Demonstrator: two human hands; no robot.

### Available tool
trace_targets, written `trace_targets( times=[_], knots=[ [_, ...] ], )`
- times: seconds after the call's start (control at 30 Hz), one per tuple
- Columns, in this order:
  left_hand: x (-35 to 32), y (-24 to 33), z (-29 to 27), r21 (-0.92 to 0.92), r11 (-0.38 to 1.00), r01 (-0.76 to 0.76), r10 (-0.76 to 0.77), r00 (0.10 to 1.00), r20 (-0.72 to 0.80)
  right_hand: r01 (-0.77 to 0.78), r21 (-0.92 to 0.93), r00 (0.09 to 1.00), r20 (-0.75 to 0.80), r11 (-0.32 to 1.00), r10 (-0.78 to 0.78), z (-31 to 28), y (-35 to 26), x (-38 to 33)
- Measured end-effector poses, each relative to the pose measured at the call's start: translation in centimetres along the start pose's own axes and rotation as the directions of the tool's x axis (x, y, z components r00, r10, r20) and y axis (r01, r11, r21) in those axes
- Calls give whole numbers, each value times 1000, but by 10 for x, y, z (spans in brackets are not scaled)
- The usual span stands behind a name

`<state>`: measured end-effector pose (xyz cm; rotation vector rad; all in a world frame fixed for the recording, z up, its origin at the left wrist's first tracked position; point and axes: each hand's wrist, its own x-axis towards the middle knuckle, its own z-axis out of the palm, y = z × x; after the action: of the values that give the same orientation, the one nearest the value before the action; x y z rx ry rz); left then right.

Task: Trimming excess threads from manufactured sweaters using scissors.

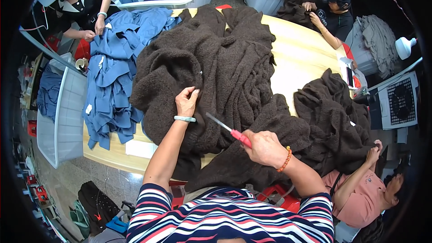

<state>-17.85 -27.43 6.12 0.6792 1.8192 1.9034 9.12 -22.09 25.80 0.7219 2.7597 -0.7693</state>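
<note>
Slender metal tool with a red handle (pixel 241 137) in the right hand (pixel 264 148)
Right fingers wrap its handle; left hand (pixel 185 103) pinches closed, contents unclear; heaped dark-brown knitted fabric (pixel 236 76) lies beneath both hands' fingers.

We see a stripy top and two wrist rings.
We see wavy navy, white and red stripes on the shirt (pixel 229 219), with short sleeves (pixel 150 204), a smooth pale green bangle (pixel 184 119) on the left arm (pixel 167 153), and round orange beads (pixel 284 161) on the right (pixel 306 175).
</note>
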Motion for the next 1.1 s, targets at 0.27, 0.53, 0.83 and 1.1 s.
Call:
trace_targets(
  times=[0.27,0.53,0.83,1.1],
  knots=[
    [-14,-3,1,-118,986,120,-123,992,-15,2,46,996,88,999,-6,-10,2,11],
    [50,52,31,616,727,-304,333,940,73,-77,104,992,-87,992,86,-16,10,26],
    [33,15,6,-131,988,79,-77,997,19,-57,14,998,11,998,57,-25,8,42],
    [-11,0,-11,-204,935,289,-276,957,88,44,-2,997,66,999,-44,-21,3,40]
  ],
)
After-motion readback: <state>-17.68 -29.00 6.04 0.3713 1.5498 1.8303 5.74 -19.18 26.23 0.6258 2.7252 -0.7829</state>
